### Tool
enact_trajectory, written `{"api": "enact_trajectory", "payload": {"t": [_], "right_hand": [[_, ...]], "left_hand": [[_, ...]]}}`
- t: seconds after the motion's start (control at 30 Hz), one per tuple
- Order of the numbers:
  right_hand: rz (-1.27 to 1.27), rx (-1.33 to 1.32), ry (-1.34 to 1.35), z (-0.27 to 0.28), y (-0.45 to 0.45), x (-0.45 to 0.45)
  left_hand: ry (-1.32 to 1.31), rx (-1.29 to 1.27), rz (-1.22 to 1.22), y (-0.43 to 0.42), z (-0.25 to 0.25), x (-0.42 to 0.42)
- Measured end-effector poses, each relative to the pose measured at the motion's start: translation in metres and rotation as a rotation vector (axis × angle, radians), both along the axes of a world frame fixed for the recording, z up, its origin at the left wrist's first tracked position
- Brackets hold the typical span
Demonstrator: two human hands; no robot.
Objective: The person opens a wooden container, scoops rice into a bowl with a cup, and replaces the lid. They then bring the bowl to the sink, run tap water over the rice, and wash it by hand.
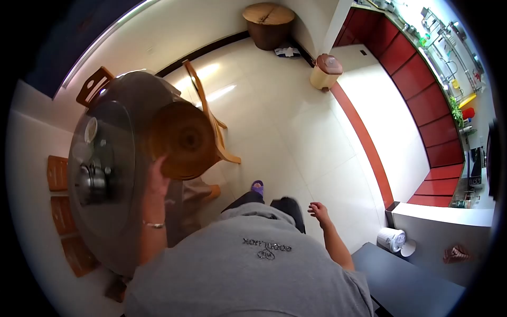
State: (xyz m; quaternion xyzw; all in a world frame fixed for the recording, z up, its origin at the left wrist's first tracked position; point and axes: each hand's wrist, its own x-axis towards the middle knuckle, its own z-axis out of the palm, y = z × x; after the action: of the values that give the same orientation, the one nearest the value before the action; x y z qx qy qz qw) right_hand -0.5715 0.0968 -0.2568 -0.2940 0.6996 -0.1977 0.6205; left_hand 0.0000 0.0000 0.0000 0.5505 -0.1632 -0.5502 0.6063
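Touching the near rim of the round brown object (186,138), the blurred left hand (157,179) has a grip I cannot make out. The object is just beyond its fingertips, beside the wooden chair (218,138). Well apart, the right hand (319,212) hangs partly open above the floor (280,127).

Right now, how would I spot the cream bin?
Find the red kitchen cabinets, then the reddish strip along the floor. At the strip's far end stands the cream bin, its brownish-red lid setting it apart from the white container and the wooden-topped tub.
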Motion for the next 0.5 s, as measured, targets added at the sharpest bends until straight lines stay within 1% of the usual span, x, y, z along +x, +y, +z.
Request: {"api": "enact_trajectory", "payload": {"t": [0.03, 0.07, 0.1, 0.17, 0.2, 0.23, 0.27, 0.3, 0.37, 0.43, 0.5], "right_hand": [[-0.101, 0.078, -0.021, 0.007, 0.030, 0.005], [-0.197, 0.156, -0.030, 0.011, 0.057, 0.007], [-0.298, 0.084, -0.023, 0.007, -0.087, -0.035], [-0.473, 0.093, -0.070, 0.025, -0.099, -0.036], [-0.473, 0.120, -0.073, 0.028, -0.107, -0.037], [-0.469, 0.019, -0.091, 0.038, -0.152, -0.047], [-0.462, -0.062, -0.096, 0.049, -0.185, -0.060], [-0.457, -0.055, -0.091, 0.055, -0.216, -0.067], [-0.398, -0.190, -0.113, 0.066, -0.305, -0.085], [-0.363, -0.205, -0.116, 0.072, -0.388, -0.097], [-0.254, -0.183, -0.123, 0.078, -0.468, -0.106]], "left_hand": [[-0.016, 0.079, -0.070, -0.001, 0.008, -0.018], [-0.155, 0.142, -0.152, -0.003, 0.016, -0.041], [-0.276, 0.075, -0.219, -0.139, 0.009, -0.102], [-0.239, 0.246, -0.331, -0.184, -0.002, -0.143], [-0.301, 0.286, -0.443, -0.201, 0.007, -0.168], [-0.357, 0.273, -0.548, -0.234, 0.017, -0.197], [-0.342, 0.268, -0.547, -0.254, 0.007, -0.219], [-0.284, 0.266, -0.573, -0.268, -0.008, -0.237], [-0.225, 0.242, -0.581, -0.309, -0.026, -0.264], [-0.153, 0.284, -0.582, -0.344, -0.038, -0.281], [-0.165, 0.285, -0.545, -0.373, -0.049, -0.290]]}}
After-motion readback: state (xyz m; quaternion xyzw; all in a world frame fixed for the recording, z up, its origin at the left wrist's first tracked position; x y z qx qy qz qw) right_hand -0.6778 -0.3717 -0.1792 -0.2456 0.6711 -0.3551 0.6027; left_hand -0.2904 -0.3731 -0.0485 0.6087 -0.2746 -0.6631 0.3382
